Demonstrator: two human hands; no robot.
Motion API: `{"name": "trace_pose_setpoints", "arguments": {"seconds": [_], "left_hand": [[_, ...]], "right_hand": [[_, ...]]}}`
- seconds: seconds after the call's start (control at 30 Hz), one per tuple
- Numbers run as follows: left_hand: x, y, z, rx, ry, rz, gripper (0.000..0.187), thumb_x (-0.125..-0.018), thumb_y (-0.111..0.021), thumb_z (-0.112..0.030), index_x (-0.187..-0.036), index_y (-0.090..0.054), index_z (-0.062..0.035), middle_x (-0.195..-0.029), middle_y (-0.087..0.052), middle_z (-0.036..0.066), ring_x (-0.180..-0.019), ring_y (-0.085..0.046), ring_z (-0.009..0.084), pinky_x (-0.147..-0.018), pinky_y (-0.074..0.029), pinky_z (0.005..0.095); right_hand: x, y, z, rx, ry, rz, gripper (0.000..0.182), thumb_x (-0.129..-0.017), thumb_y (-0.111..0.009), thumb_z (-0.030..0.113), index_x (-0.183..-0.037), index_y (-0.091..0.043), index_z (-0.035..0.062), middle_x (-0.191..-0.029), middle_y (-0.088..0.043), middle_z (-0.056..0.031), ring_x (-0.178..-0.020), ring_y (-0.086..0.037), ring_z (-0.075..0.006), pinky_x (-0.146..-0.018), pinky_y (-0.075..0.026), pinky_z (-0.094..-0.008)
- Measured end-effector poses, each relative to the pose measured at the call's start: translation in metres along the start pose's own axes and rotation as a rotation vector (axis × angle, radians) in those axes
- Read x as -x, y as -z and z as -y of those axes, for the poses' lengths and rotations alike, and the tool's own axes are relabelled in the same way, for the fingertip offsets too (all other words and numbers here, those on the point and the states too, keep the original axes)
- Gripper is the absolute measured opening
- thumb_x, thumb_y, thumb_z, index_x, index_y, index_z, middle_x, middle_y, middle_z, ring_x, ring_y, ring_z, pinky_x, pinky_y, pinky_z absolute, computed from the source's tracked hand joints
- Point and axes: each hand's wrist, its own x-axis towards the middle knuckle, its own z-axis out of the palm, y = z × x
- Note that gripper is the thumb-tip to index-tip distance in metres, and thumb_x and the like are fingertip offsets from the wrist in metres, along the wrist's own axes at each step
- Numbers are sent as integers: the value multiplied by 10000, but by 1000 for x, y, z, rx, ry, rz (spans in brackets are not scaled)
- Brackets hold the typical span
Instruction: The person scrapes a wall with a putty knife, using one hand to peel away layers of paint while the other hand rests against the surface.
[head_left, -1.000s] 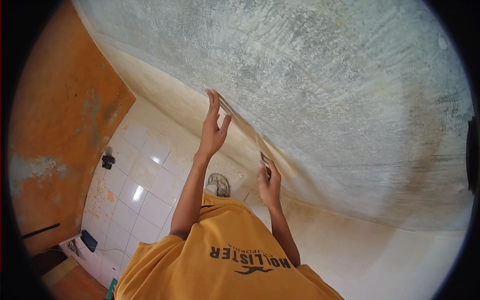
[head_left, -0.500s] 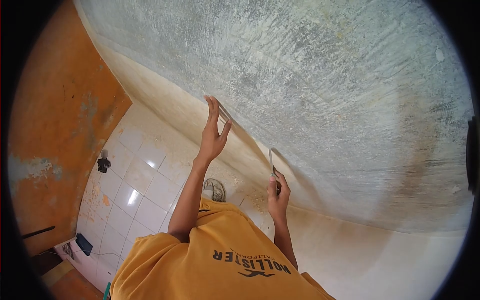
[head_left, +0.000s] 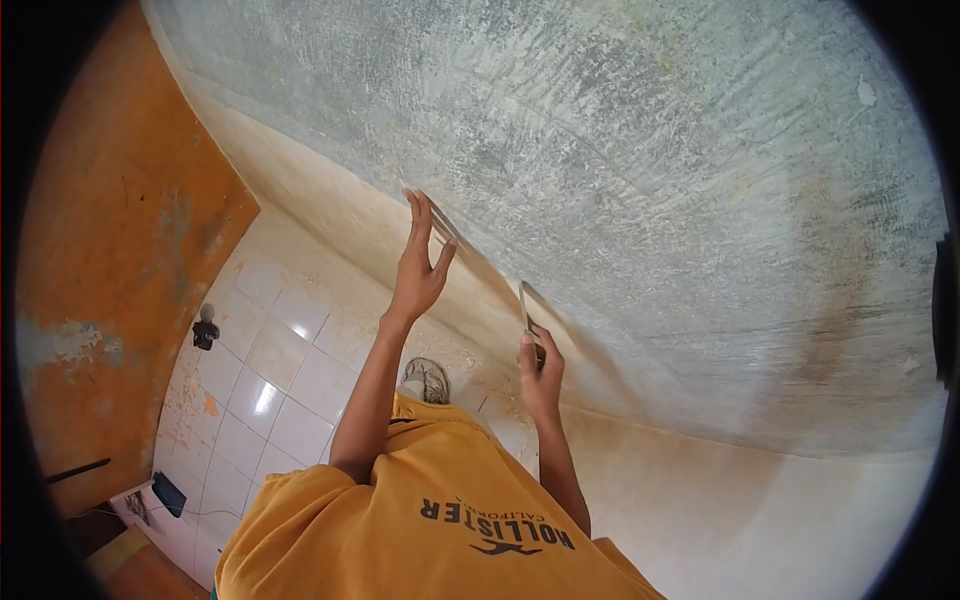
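My left hand (head_left: 420, 272) is open, fingers stretched out, with its fingertips at the wall (head_left: 640, 180) near the line where the mottled grey surface meets the cream lower band (head_left: 320, 180). Lower and to the right, my right hand (head_left: 541, 375) is closed around the handle of a scraper (head_left: 525, 308). Its thin metal blade appears nearly edge-on, with the tip at the wall by that same line. Whether the tip presses on the surface cannot be made out.
An orange wall (head_left: 120, 230) with worn patches stands at the left. White floor tiles (head_left: 275, 345) carry scattered flakes and a small dark object (head_left: 205, 330). My shoe (head_left: 430, 382) is close to the wall base. A dark box (head_left: 168, 494) with a cable lies lower left.
My right hand and the scraper have moved up and to the left along the wall. My left hand stays at nearly the same place, with the view shifted slightly.
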Motion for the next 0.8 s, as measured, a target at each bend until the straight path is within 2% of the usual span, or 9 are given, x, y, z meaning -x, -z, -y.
{"name": "trace_pose_setpoints", "arguments": {"seconds": [0.07,0.17,0.27,0.43,0.53,0.63,0.73,0.8], "left_hand": [[0,-1,1,-14,-11,-8,862,-1044,-579,-156,-1650,31,-223,-1715,103,109,-1562,-84,353,-1172,-364,537],[1,0,-2,1,-15,-32,836,-1020,-586,-108,-1651,-39,-144,-1708,43,166,-1553,-117,371,-1207,-319,480],[1,6,-12,74,57,-7,823,-1026,-580,-116,-1653,-49,-169,-1711,29,156,-1548,-145,381,-1152,-396,522],[2,8,-8,91,56,9,798,-1046,-569,-136,-1651,-50,-173,-1719,63,99,-1562,-92,330,-1174,-374,517],[3,7,-10,84,46,-6,798,-1036,-571,-123,-1652,-69,-184,-1716,28,125,-1550,-139,361,-1140,-411,536],[1,12,-10,88,41,-1,795,-1031,-572,-115,-1653,-84,-195,-1715,11,134,-1544,-160,373,-1126,-424,549],[1,11,-4,96,23,1,787,-1031,-570,-111,-1652,-95,-200,-1716,7,123,-1543,-163,371,-1128,-422,549],[2,11,-4,97,30,-3,781,-1033,-569,-113,-1652,-101,-202,-1717,3,114,-1542,-168,370,-1131,-419,549]], "right_hand": [[-6,-3,-1,21,34,-6,351,-1044,-600,237,-1319,-632,21,-746,-511,23,-664,-429,-72,-615,-379,-261],[2,1,9,15,15,-1,342,-1040,-607,229,-1301,-635,9,-774,-564,6,-683,-462,-77,-632,-401,-265],[7,5,16,6,-3,12,339,-1039,-610,228,-1295,-637,7,-796,-586,-2,-700,-474,-77,-639,-404,-266],[-11,-9,-7,30,123,-4,359,-1053,-592,280,-1309,-634,32,-696,-487,58,-627,-427,-46,-577,-354,-235],[-1,-4,4,-9,75,-8,354,-1054,-588,275,-1304,-633,28,-699,-484,54,-625,-427,-46,-572,-349,-237],[9,6,10,-35,-90,64,354,-1043,-606,241,-1301,-637,1,-803,-586,6,-710,-489,-75,-653,-417,-255],[-16,-11,0,-61,-37,75,360,-1045,-599,236,-1316,-631,0,-843,-622,-21,-740,-516,-84,-678,-442,-267],[-17,-27,7,-44,42,56,355,-1050,-593,254,-1309,-629,14,-765,-544,20,-673,-458,-61,-615,-380,-249]]}}
